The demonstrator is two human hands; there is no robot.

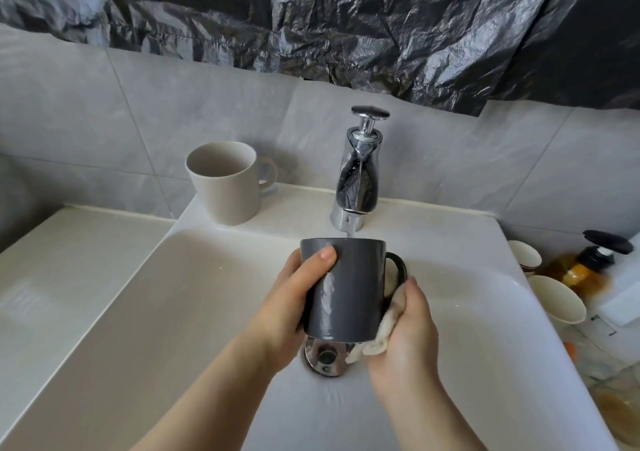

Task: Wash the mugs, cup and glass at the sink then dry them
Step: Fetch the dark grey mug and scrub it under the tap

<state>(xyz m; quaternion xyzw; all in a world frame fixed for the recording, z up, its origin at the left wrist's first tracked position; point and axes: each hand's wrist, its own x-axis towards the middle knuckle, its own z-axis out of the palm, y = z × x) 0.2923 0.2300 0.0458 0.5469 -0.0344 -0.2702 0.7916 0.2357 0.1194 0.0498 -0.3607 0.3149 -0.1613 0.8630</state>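
A dark grey mug (349, 288) is held upright over the white sink (173, 295), its handle pointing right. My left hand (294, 295) grips its left side, thumb on the front. My right hand (408, 329) holds a cream cloth (377, 336) against the mug's lower right side. Water runs from the chrome tap (356, 180) down into the mug. A beige mug (227, 182) stands upright on the sink ledge at the back left. Two cream cups (557, 298) sit on the counter to the right of the sink.
A chrome drain (323, 359) lies below the mug. An amber bottle (585, 267) with a black pump stands at the right, with a clear glass object (620, 405) at the lower right. Grey tiles and black plastic sheeting (346, 18) cover the wall.
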